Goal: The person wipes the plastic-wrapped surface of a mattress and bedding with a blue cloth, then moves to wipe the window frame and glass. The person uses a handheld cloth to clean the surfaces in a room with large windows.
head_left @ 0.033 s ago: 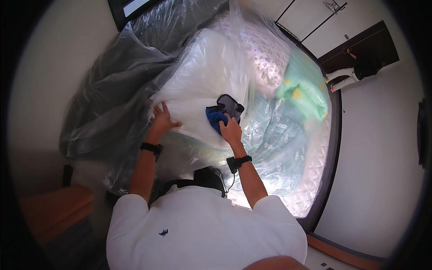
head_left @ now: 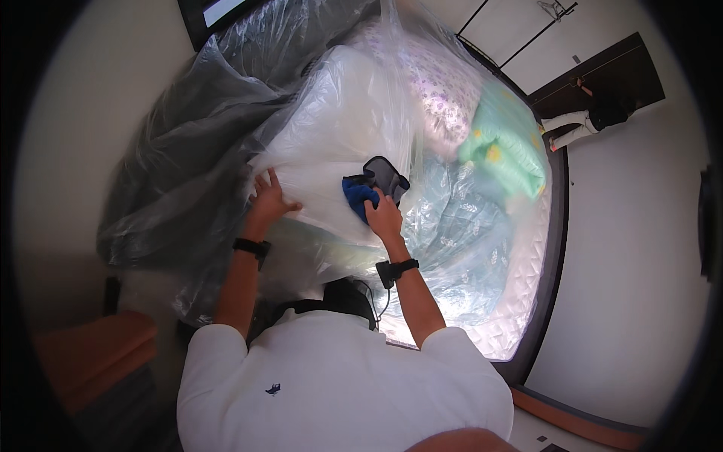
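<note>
My right hand (head_left: 384, 215) is closed on a cloth (head_left: 360, 197), blue on one side and grey with a dark border on the other. The cloth lies bunched against clear plastic sheeting (head_left: 324, 135) that covers a white, bulky bundle. Farther left, my left hand (head_left: 271, 202) rests on the same sheeting with its fingers spread and nothing in them. Black bands with small devices circle both my wrists. Under or beside the plastic are a purple-flowered bedding piece (head_left: 448, 98) and a pale green quilt (head_left: 504, 147).
A white quilted mattress (head_left: 520, 301) in a dark frame (head_left: 553, 271) borders the right. Another person (head_left: 602, 117) stands by a dark door (head_left: 636, 71) at far right. Orange folded cushions (head_left: 98, 346) sit at lower left, and a clothes rail (head_left: 538, 34) hangs at the top.
Almost nothing differs. The view has shifted very slightly, and both hands keep their places, the right one still gripping the cloth.
</note>
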Available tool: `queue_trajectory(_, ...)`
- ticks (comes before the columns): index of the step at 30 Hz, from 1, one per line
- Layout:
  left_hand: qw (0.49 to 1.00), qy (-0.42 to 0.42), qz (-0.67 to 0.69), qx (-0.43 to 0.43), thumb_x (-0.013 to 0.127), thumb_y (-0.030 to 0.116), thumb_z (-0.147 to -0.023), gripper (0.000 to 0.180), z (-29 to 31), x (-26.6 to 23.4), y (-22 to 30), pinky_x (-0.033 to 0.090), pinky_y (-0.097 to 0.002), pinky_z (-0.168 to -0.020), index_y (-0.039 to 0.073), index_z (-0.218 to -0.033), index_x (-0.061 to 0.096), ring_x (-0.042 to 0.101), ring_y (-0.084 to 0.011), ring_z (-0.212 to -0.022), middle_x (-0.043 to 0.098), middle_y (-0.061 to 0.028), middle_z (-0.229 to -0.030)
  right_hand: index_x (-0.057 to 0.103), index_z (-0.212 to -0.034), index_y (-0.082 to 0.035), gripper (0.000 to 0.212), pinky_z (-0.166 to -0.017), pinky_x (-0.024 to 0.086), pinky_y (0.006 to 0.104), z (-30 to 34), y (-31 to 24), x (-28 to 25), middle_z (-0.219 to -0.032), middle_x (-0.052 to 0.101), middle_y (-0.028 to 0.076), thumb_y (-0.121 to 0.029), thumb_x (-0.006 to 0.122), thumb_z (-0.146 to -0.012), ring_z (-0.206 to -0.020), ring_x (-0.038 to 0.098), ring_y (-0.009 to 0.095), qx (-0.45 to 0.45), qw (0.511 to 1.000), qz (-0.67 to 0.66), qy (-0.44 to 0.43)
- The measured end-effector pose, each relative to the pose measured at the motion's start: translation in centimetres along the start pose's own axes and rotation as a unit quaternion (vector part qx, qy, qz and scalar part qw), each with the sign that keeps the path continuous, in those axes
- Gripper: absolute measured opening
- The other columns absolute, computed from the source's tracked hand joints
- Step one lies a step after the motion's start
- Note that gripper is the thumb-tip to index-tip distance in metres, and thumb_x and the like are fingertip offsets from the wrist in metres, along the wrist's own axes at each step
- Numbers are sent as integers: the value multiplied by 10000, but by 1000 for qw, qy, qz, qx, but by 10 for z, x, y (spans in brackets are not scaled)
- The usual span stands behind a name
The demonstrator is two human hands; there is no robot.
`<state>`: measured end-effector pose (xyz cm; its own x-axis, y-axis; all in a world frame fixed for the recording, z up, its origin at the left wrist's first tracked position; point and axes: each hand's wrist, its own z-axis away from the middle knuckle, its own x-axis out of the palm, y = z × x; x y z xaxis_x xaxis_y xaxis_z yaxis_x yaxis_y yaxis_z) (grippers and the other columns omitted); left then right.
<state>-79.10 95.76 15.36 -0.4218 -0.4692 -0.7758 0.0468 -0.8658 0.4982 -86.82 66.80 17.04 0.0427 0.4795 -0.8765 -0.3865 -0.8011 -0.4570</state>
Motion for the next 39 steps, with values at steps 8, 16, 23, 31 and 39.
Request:
queue_trajectory(8, 1000, -11, 8, 25, 910, 443, -624, 1422, -20, 7, -22, 276, -670, -1080, -49, -1532, -69, 125, -593, -1424, 63, -501, -1483, 589, -1304, -121, 530, -874, 513, 509, 32, -69, 30, -1071, 692, 223, -392, 586, -848, -993, 646, 434, -91, 994, -45, -43)
queue_trajectory(16, 994, -74, -68, 37, 917, 501, -596, 1506, -25, 3, -24, 304, -622, -1092, -121, -1485, -127, 92, -655, -1390, 43, -574, -1412, 654, -1249, -192, 491, -889, 512, 504, 19, -51, 36, -1038, 688, 253, -418, 611, -815, -997, 637, 463, -3, 991, -128, 38)
queue_trajectory(23, 994, -66, -64, 55, 912, 526, -591, 1531, -25, 8, -19, 186, -639, -1129, -119, -1481, -155, 19, -649, -1401, -37, -556, -1434, 668, -1225, -122, 513, -933, 485, 512, 8, 21, 31, -1114, 678, 253, -454, 578, -844, -1059, 631, 435, 166, 977, -76, 112)
queue_trajectory(31, 992, 20, -44, 113, 909, 562, -532, 1548, -24, 18, -23, 61, -640, -1148, -23, -1536, -114, -75, -554, -1455, -113, -432, -1531, 572, -1328, -90, 596, -909, 501, 487, 39, -29, 36, -1121, 668, 261, -391, 620, -816, -1053, 628, 446, 0, 998, -53, 42)
queue_trajectory(39, 977, 111, -72, 170, 903, 474, -574, 1390, -1, 21, -75, 259, -547, -1140, 49, -1569, 30, 143, -457, -1477, 82, -305, -1596, 548, -1326, -92, 704, -973, 353, 488, 49, -107, 57, -1338, 470, 138, -374, 731, -708, -1257, 426, 331, -287, 953, 53, 83)
